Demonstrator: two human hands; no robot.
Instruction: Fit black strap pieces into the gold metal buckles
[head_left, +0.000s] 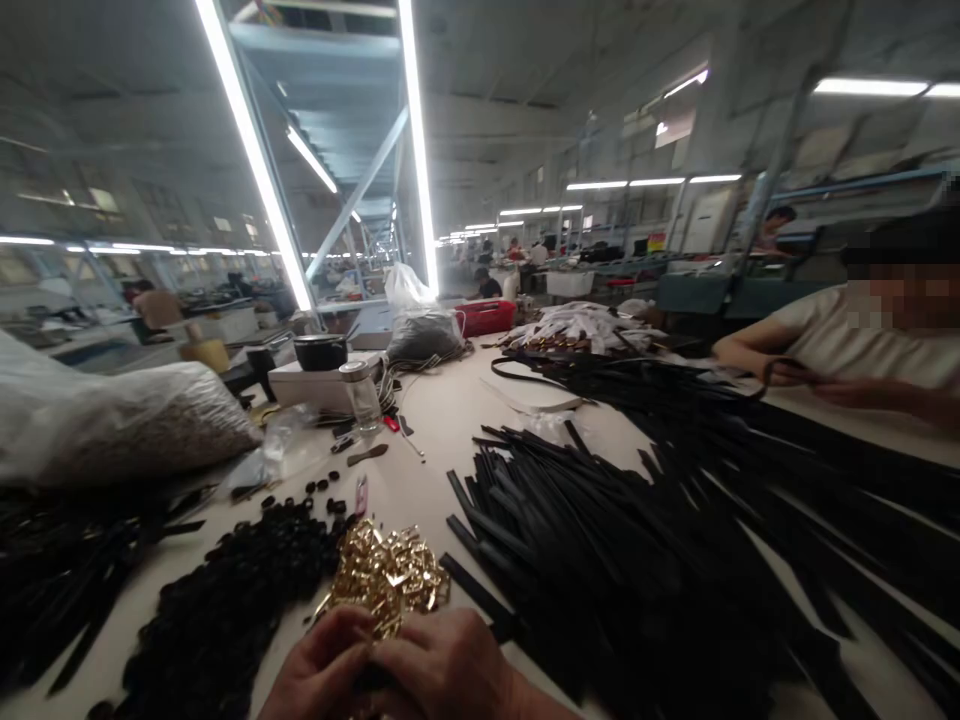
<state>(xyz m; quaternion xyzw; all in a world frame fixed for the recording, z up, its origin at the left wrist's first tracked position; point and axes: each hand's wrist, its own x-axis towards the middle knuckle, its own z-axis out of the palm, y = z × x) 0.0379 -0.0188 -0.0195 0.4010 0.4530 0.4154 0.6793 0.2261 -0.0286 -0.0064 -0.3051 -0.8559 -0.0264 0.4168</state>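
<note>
At the bottom edge of the view my left hand [322,665] and my right hand [450,660] meet, fingers pinched together. Something dark shows below the fingertips, but the hands cover most of it and I cannot make out what it is. Just beyond my fingers lies a heap of gold metal buckles [394,570]. To its left spreads a pile of small black loops [240,570]. Many long black straps [570,530] lie in a thick bundle to the right of my right hand.
A glass jar [361,395] stands before a white box [300,385] bearing a black bowl [320,351]. A large filled plastic bag [135,420] lies left. More black straps [75,570] lie below it. Across the table at right, a co-worker [847,350] handles a dark strap.
</note>
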